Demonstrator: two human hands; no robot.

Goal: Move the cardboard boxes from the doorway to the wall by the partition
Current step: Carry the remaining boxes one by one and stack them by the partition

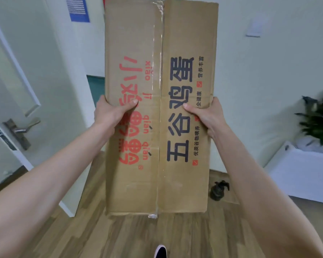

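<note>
A tall brown cardboard box (160, 43) with red and black printed characters and a taped centre seam fills the middle of the head view, held up off the floor. My left hand (112, 112) grips its left edge with the thumb across the front face. On the opposite edge, at about the same height, my right hand (205, 114) holds it the same way. The box hides the wall and floor straight ahead.
A white door (26, 94) with a metal handle (21, 130) stands open at the left. A white planter (306, 172) with a green plant (319, 116) sits at the right. A small dark object (219, 189) rests on the wood floor (185, 237) by the wall.
</note>
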